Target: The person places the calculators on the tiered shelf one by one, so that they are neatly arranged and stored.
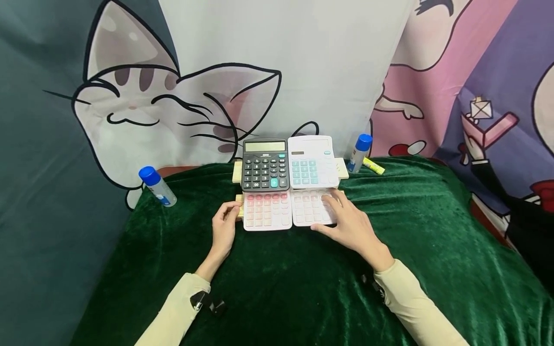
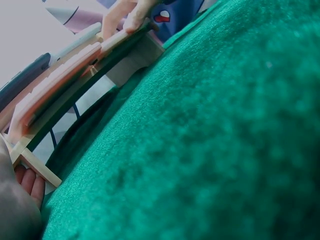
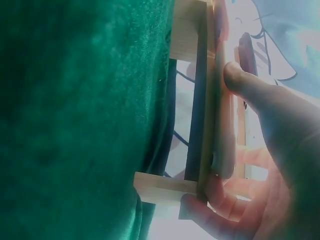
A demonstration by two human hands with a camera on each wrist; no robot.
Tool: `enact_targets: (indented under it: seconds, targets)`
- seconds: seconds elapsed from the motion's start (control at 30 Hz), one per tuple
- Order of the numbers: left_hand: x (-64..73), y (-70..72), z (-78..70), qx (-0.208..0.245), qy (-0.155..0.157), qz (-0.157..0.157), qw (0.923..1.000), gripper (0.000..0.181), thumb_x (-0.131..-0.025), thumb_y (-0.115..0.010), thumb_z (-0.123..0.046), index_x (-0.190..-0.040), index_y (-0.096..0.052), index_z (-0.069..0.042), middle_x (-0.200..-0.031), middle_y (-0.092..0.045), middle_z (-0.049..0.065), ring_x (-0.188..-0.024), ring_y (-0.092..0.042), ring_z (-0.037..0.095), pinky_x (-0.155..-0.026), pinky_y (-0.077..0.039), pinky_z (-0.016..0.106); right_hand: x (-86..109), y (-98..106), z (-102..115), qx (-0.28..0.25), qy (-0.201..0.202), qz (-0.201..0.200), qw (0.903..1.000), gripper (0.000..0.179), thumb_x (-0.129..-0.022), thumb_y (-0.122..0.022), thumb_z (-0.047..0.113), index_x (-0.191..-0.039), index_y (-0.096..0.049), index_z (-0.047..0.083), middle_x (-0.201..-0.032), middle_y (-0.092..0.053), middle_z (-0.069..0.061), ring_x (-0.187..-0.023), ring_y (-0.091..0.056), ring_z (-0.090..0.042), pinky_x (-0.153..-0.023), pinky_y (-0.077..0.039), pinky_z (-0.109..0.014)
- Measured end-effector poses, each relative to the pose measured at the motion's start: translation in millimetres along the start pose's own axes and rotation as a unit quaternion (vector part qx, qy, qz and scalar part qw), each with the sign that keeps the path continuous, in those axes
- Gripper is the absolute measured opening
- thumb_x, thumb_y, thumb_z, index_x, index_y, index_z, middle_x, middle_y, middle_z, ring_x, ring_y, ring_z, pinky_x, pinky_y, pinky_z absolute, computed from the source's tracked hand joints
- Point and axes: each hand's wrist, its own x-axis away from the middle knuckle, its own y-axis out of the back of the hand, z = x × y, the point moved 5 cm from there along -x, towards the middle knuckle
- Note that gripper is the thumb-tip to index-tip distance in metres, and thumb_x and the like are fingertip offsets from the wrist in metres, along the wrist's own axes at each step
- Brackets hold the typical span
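Observation:
A low two-level wooden rack (image 1: 237, 172) carries a black calculator (image 1: 265, 166) and a white calculator with teal keys (image 1: 324, 168) on its rear level. On the front level, a calculator with pink keys (image 1: 268, 211) lies left of a pale white calculator (image 1: 305, 209). My left hand (image 1: 223, 226) grips the rack's front left end, its fingers curled beneath the wood in the left wrist view. My right hand (image 1: 348, 223) holds the pale calculator, thumb (image 3: 240, 77) at its near edge and fingers around its right end, close to the wooden crosspiece (image 3: 165, 187).
A blue-capped bottle (image 1: 157, 186) leans at the left, and another blue-capped bottle (image 1: 360, 153) stands right of the rack beside a small yellow tube (image 1: 373, 166). Green velvet cloth (image 1: 277, 288) covers the table. A cartoon-printed curtain (image 1: 324, 62) hangs right behind.

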Motion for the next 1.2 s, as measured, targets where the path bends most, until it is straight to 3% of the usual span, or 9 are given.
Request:
enact_targets:
  seconds: [0.6, 1.2]
  targets:
    - [-0.4, -0.4, -0.1, 0.006, -0.001, 0.000, 1.0000, 0.022, -0.102, -0.053, -0.009, -0.113, -0.065, 0.006, -0.103, -0.063, 0.008, -0.088, -0.059, 0.011, -0.076, -0.053, 0.020, 0.9, -0.2, 1.0, 0.000, 0.003, -0.008, 1.0000, 0.080, -0.081, -0.070, 0.066, -0.142, -0.047, 0.019, -0.155, -0.035, -0.012, -0.093, -0.058, -0.026, -0.061, -0.047, -0.032]
    - [0.9, -0.8, -1.4, 0.001, -0.001, 0.005, 1.0000, 0.022, -0.103, -0.052, -0.011, -0.113, -0.064, 0.005, -0.106, -0.061, 0.013, -0.088, -0.059, 0.009, -0.076, -0.054, 0.019, 1.8, -2.4, -0.3, -0.002, 0.003, -0.001, 1.0000, 0.082, -0.082, -0.067, 0.069, -0.144, -0.044, 0.019, -0.157, -0.031, -0.011, -0.099, -0.058, -0.028, -0.068, -0.052, -0.039]
